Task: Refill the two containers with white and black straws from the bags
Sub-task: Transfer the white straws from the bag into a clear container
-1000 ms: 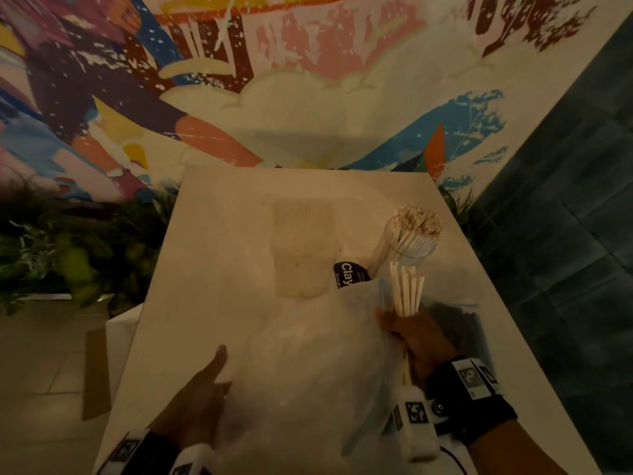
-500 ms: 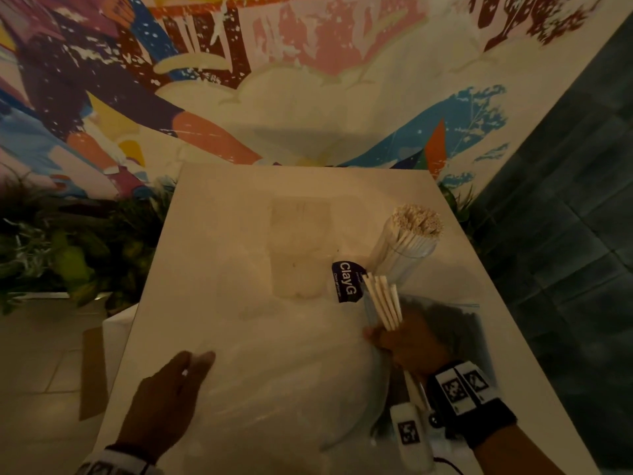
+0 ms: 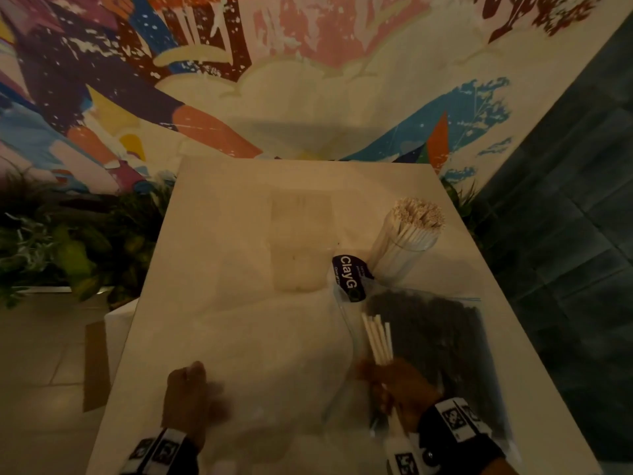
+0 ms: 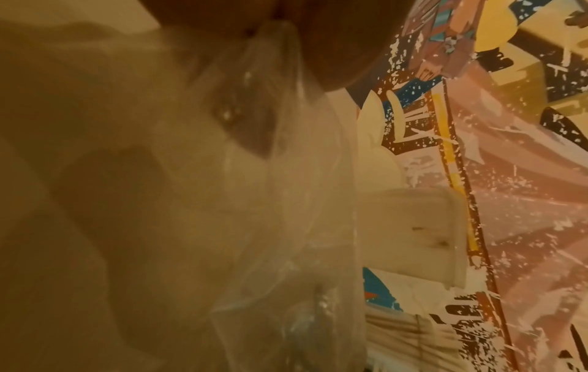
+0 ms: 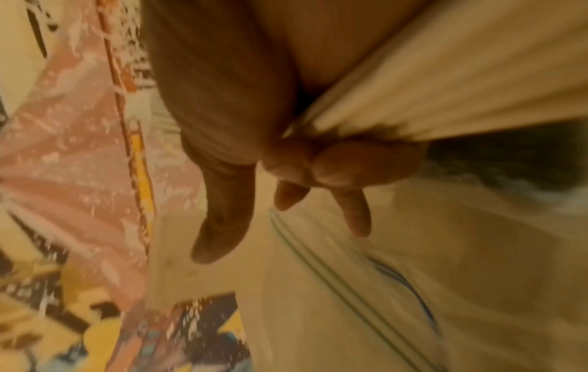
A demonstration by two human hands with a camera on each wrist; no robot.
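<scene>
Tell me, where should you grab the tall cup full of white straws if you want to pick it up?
Grip the container of white straws round its clear lower wall, coming from the side. Its top is packed with straw ends that fan outward, so nothing there gives a firm hold. The right hand is probably nearer, but it grips a bundle of white straws.

The left hand (image 3: pixel 191 399) is motion-blurred; the right wrist view smeared.

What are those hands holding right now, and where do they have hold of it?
The right hand grips a small bundle of white straws near its lower end. The left hand pinches a gathered fold of the clear plastic bag.
</scene>
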